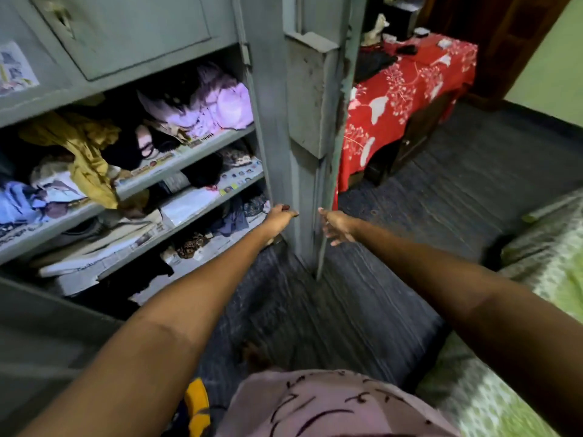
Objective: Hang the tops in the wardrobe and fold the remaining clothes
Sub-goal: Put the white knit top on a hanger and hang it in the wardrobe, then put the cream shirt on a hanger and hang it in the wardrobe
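1. Head view: both arms stretch toward the grey wardrobe (277, 127), whose door (318, 146) stands edge-on between the hands.
2. The left hand (279, 217) curls against the frame at the lower shelves; whether it grips cannot be told.
3. The right hand (336, 225) hangs loose-fingered beside the door edge.
4. Crumpled clothes (202, 102) fill the shelves.
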Demonstrator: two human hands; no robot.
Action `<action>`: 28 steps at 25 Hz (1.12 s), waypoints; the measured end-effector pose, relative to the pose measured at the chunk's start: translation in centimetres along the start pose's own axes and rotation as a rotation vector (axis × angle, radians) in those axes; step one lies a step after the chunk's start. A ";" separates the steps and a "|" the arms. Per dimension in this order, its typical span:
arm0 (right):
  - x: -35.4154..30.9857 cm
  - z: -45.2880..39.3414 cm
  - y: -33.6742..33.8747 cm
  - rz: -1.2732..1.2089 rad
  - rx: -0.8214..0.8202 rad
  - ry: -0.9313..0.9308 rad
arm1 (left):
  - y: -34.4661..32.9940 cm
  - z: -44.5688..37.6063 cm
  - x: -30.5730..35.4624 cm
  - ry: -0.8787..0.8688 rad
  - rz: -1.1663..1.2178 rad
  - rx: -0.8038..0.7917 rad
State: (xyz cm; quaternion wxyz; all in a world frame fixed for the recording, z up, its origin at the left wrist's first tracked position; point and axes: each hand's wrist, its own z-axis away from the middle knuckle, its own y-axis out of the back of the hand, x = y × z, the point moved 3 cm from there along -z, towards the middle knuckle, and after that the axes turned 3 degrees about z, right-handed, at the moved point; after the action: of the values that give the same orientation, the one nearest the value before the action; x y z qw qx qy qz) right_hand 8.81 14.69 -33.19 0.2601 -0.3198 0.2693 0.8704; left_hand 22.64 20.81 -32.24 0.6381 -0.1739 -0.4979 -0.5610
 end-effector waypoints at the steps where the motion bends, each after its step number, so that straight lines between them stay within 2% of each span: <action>1: 1.9 0.5 1.1 -0.006 0.010 -0.027 | -1.9 0.1 -0.4 0.022 -0.024 -0.036; 7: 11.2 4.9 12.5 -0.189 0.262 -0.098 | -16.4 1.1 3.6 -0.039 -0.157 -0.259; 12: 17.8 7.9 21.0 -0.400 0.456 -0.164 | -26.1 0.8 7.9 -0.091 -0.219 -0.373; 15: 21.4 8.2 24.8 -0.504 0.516 -0.208 | -31.8 -0.3 10.7 -0.126 -0.268 -0.471; 18: 23.2 7.2 28.8 -0.597 0.564 -0.227 | -37.1 -2.2 13.9 -0.177 -0.299 -0.556; 28: 24.8 4.0 48.7 -0.807 0.811 -0.281 | -55.5 -12.4 29.3 -0.297 -0.497 -0.783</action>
State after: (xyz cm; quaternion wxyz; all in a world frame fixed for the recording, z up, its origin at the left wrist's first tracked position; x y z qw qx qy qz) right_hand -39.68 -10.79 -33.14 0.7054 -0.1537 0.4006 0.5642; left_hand -24.96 -21.97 -32.12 0.2932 -0.3551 -0.3615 -0.8107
